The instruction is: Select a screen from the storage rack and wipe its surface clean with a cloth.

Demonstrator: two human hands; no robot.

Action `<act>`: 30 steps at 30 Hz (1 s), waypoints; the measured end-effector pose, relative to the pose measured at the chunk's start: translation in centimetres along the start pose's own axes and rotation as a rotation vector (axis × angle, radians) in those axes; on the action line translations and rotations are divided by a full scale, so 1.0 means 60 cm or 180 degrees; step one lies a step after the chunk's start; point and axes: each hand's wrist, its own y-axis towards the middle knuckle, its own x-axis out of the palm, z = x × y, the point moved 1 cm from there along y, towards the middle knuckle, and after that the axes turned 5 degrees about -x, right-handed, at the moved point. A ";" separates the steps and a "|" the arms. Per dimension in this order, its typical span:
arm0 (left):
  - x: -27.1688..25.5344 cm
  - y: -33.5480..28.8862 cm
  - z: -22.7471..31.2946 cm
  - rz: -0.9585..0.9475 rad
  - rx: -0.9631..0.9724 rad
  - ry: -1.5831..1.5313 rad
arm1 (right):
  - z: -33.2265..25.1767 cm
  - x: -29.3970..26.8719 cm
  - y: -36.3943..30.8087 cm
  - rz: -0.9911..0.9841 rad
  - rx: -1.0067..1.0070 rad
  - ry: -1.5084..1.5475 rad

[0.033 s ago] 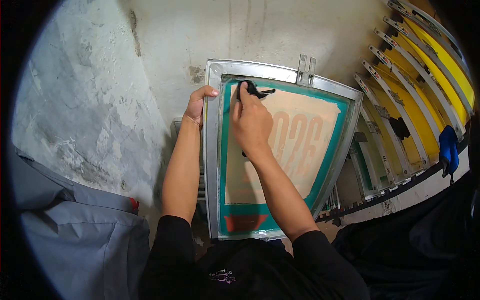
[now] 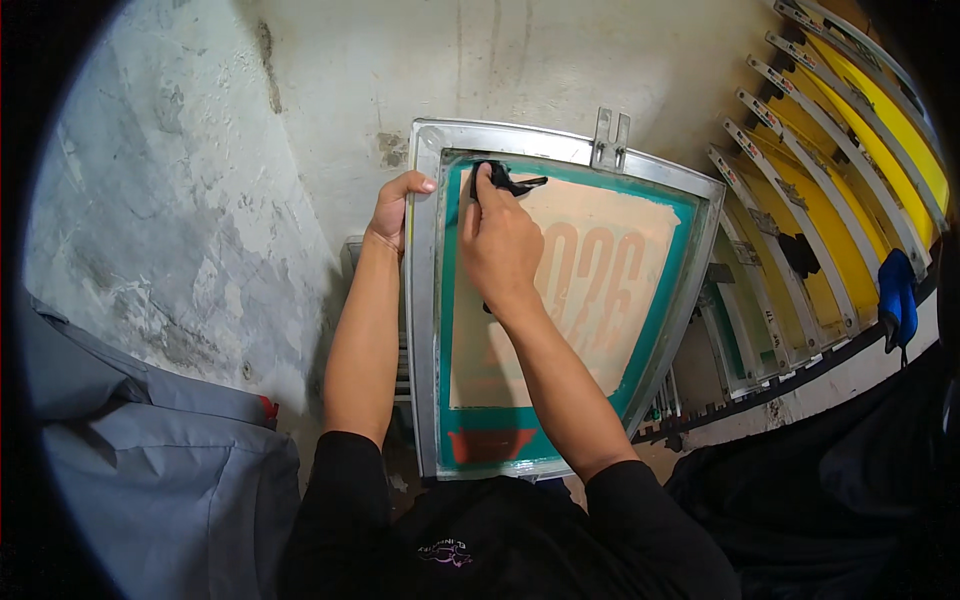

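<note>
A screen-printing frame (image 2: 428, 300) with a silver metal border stands in front of me. Its mesh is green round the edge and pale cream in the middle, with faint tan figures and a red patch at the bottom. My left hand (image 2: 397, 208) grips the frame's left side near the top, thumb over the front, other fingers hidden behind. With my right hand (image 2: 503, 243) I press a black cloth (image 2: 515, 184) on the mesh's upper left; the index finger lies on it. A metal bracket (image 2: 609, 140) sits on the top edge.
Several more metal frames with yellow mesh (image 2: 835, 225) stand in a rack at the right, a blue cloth (image 2: 897, 295) hanging by them. Grey fabric (image 2: 180, 450) lies at the lower left. A stained, pale wall (image 2: 340, 80) rises behind the frame.
My right hand and the black cloth have shifted very slightly left. The frame has barely moved, and my left hand keeps its place.
</note>
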 end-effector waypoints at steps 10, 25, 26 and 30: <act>-0.038 0.006 0.002 0.0008 -0.0071 0.0063 | 0.003 -0.009 -0.002 -0.0152 0.0114 -0.0059; 0.006 -0.011 0.001 0.0300 0.0089 0.0255 | 0.028 -0.025 0.000 -0.0053 0.0182 -0.0032; 0.002 -0.007 0.000 0.0398 0.0112 0.0250 | 0.024 -0.022 0.001 -0.0044 0.0174 -0.0033; -0.012 0.013 -0.004 0.0298 0.0095 0.0178 | -0.004 -0.009 0.002 -0.0116 0.0201 0.0036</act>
